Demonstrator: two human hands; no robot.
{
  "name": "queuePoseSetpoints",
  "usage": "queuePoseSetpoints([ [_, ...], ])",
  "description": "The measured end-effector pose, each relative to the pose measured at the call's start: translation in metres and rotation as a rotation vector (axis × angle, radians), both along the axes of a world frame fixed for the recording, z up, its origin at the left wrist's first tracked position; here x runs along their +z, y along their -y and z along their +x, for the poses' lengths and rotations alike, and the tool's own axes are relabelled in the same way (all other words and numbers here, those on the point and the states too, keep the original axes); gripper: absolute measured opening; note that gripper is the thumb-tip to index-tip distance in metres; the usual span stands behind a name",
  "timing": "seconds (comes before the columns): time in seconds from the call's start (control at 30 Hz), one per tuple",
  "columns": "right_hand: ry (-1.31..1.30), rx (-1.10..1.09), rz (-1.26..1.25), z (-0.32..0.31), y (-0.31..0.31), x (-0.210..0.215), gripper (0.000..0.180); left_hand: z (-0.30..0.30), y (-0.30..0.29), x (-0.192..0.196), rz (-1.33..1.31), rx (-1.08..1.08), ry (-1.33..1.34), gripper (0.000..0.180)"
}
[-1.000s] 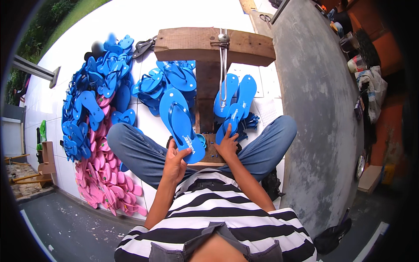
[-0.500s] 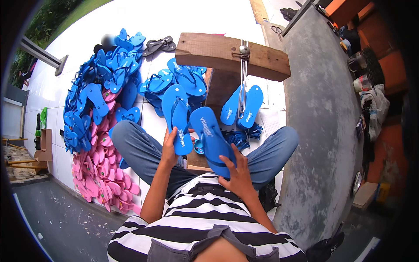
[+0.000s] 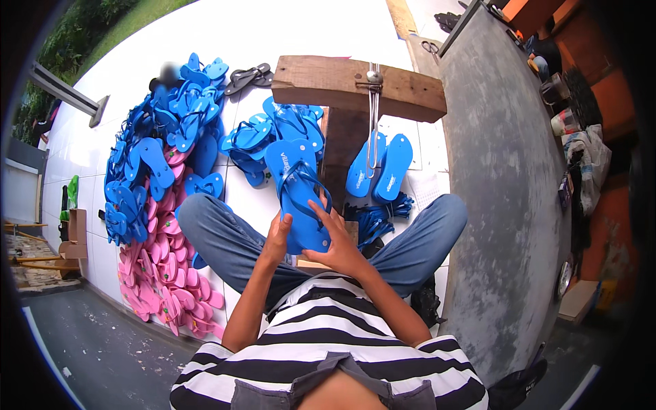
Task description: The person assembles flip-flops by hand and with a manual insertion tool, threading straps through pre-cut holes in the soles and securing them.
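Between my hands are blue flip-flops [image 3: 305,231], laid one against the other, with a dark blue strap on the upper one and the toe end pointing away from me. My left hand [image 3: 275,240] grips the near left edge, thumb on top and fingers hidden beneath. Closed around the right side near the heel is my right hand [image 3: 336,240], its fingers reaching over the strap. Past them a small stack of blue flip-flops [image 3: 247,137] lies on the tiles. To the right rest two blue soles [image 3: 393,168] without straps, beside a bundle of dark blue straps [image 3: 372,224].
A wooden beam [image 3: 307,76] on a post stands ahead, a looped metal rod [image 3: 373,126] hanging from it. On the left spread heaps of blue flip-flops [image 3: 154,160] and pink flip-flops [image 3: 167,263]. A grey concrete ledge [image 3: 502,198] runs along the right.
The two flip-flops, held apart one in each hand before, are now together. My right hand has moved left, and both hands now meet around the pair.
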State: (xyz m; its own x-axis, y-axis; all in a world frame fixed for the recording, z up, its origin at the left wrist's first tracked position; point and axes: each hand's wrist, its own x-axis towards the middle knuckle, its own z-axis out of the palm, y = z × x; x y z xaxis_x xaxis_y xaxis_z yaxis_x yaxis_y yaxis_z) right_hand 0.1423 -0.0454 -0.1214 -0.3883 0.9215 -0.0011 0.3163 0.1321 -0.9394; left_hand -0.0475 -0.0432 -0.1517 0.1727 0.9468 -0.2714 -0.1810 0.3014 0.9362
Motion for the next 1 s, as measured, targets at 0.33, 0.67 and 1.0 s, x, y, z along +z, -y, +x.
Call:
queuePoseSetpoints([
  [0.33, -0.287, 0.015, -0.115, -0.021, -0.026, -0.011, 0.098, -0.003, -0.008, 0.01, -0.056, 0.037, -0.08, 0.065],
  [0.67, -0.182, -0.38, 0.172, -0.004, -0.022, -0.037, 0.046, -0.025, -0.134, 0.049, 0.137, 0.229, -0.151, 0.059],
  [1.0, 0.694, -0.779, 0.018, 0.023, -0.13, -0.177, 0.062, -0.061, -0.21, -0.132, -0.082, 0.478, -0.568, 0.092],
])
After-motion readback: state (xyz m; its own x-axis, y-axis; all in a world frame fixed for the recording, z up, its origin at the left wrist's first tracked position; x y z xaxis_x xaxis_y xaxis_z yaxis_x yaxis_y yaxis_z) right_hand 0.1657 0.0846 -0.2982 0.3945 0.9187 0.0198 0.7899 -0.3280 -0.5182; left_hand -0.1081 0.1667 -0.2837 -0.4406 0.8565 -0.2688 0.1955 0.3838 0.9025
